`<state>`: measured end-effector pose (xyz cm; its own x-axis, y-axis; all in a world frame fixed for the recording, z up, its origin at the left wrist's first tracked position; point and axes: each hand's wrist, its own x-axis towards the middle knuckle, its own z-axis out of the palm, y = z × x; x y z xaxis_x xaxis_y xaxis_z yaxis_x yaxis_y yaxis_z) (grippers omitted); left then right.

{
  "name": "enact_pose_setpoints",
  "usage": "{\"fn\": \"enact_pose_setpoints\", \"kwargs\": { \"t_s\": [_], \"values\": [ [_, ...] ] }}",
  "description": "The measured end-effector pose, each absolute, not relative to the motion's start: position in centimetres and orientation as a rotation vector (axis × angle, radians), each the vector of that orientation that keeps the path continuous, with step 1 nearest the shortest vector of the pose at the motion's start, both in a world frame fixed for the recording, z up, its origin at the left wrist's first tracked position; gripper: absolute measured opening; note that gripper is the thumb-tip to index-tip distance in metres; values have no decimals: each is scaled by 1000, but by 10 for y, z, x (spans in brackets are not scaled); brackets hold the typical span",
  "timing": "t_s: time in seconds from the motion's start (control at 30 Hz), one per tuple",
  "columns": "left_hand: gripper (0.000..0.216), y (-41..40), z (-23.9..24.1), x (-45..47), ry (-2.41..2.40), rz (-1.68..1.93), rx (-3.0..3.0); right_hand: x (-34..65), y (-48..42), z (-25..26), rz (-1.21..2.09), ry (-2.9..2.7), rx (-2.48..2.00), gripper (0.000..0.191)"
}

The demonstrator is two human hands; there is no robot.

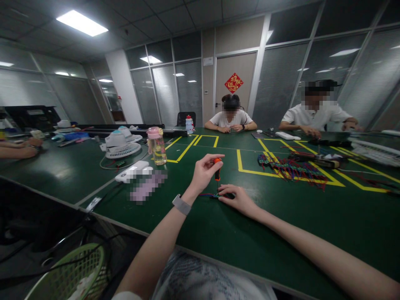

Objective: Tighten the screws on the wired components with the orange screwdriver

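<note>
My left hand (pixel 203 174) is closed around the top of a screwdriver (pixel 218 174) with an orange and black handle. The screwdriver stands upright, its thin shaft pointing down at a small green circuit board (pixel 215 196) on the table. Red and blue wires trail from the board to the left, behind my left wrist. My right hand (pixel 236 199) rests low on the table, thumb and fingers gripping the board's right side. Whether the tip sits in a screw is too small to tell.
On the green table (pixel 281 241), wired circuit boards (pixel 293 168) lie in a heap at right. A pink-lidded bottle (pixel 157 146), white fan parts (pixel 121 146), a white power strip (pixel 133 171) and a blurred purple item (pixel 146 187) are at left. Two people sit opposite; another person's arm shows far left.
</note>
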<state>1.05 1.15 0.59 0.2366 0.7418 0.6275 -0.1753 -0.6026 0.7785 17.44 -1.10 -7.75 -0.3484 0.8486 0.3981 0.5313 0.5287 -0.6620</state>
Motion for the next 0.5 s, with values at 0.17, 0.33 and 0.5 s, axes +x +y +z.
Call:
{"fn": "enact_pose_setpoints", "kwargs": {
  "t_s": [0.17,0.33,0.5],
  "values": [
    [28,13,6,11,454,1439,1689,174,-11,-77,536,-2048,-1121,17],
    [36,11,5,13,391,1344,1578,174,-10,-78,536,-2042,-1129,17],
    [24,10,7,10,585,1522,1754,174,-10,-78,535,-2042,-1124,16]
  ]
}}
